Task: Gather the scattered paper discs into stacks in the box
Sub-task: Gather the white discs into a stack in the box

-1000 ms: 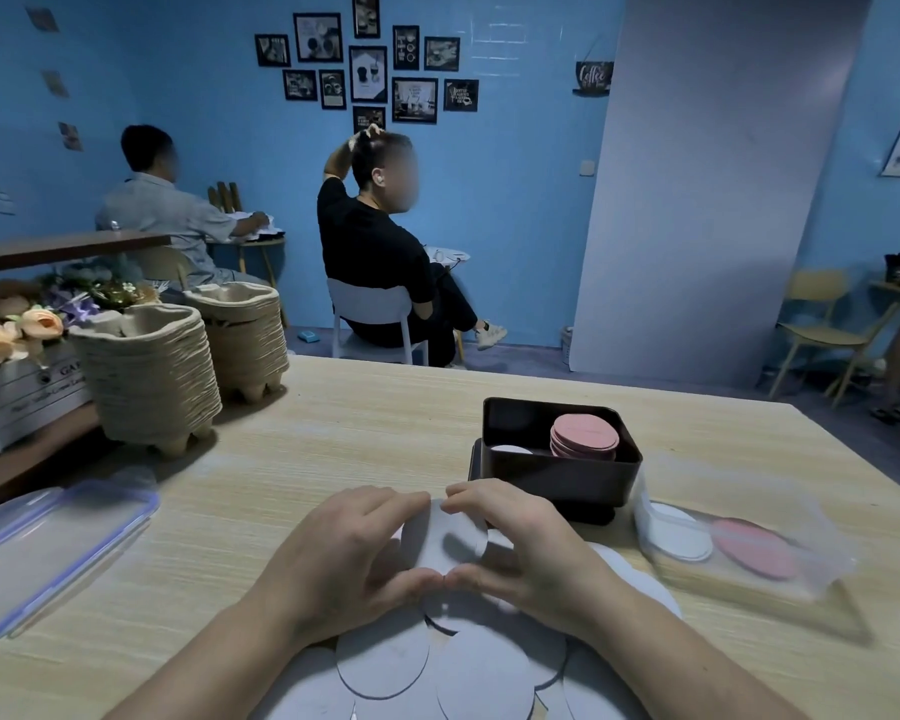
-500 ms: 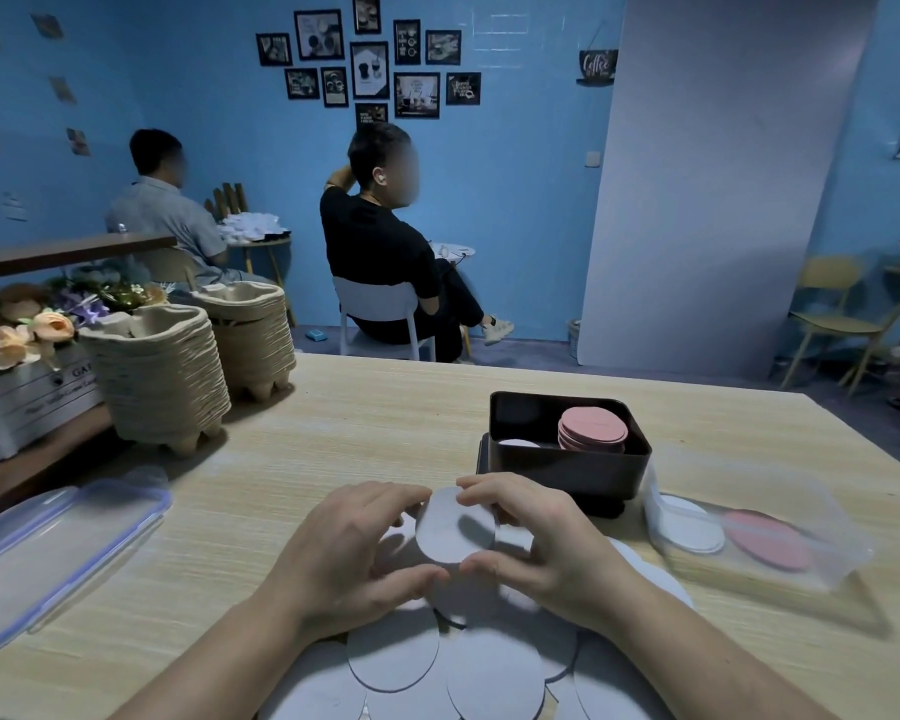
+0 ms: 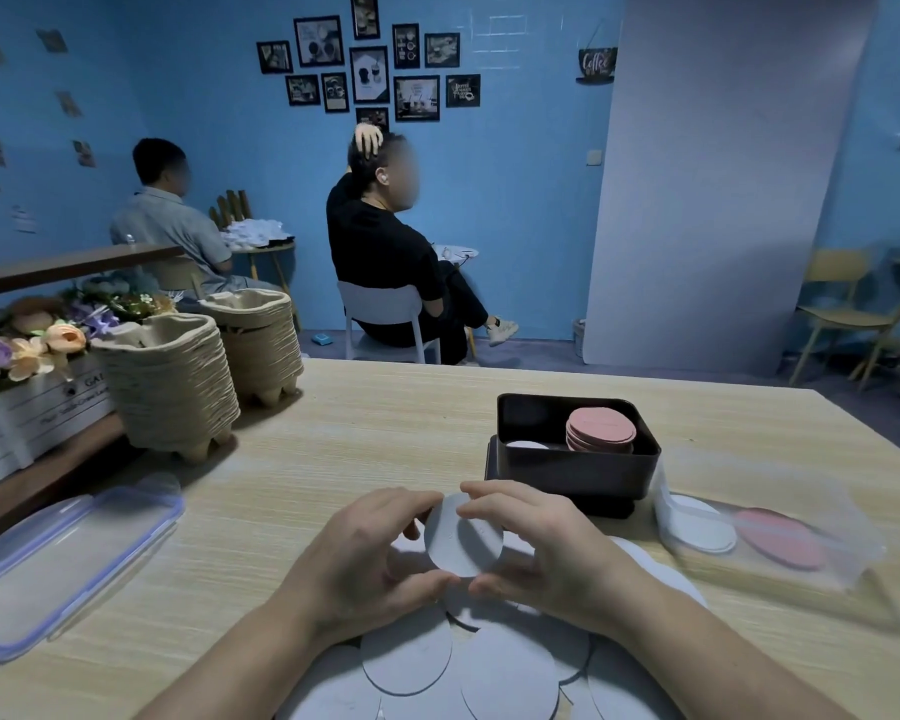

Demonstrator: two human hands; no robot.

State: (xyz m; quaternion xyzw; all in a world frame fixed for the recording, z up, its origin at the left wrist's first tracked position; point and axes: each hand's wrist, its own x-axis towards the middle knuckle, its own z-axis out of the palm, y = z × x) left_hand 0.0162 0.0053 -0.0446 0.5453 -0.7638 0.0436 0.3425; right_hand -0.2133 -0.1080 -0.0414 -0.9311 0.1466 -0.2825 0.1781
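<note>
Both hands hold a white disc (image 3: 463, 535)
Rim pinched by left hand (image 3: 365, 553) and right hand (image 3: 546, 548); box (image 3: 572, 470) at one o'clock; loose discs (image 3: 406, 662) at six

Matt paper discs (image 3: 463, 543) — wood-grain table (image 3: 365, 423)

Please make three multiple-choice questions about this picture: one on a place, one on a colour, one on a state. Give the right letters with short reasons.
1. Where in the box does the pink stack stand?
A) right side
B) left side
C) in the middle

2. What colour is the disc between the left hand and the right hand?
A) pink
B) white
C) black

3. How is that disc held?
A) lying loose in the box
B) by one hand only
C) pinched by both hands

Answers:
1 A, the stack is by the box's right wall.
2 B, the disc looks white.
3 C, fingers and thumbs of both hands close on its edges.
</note>
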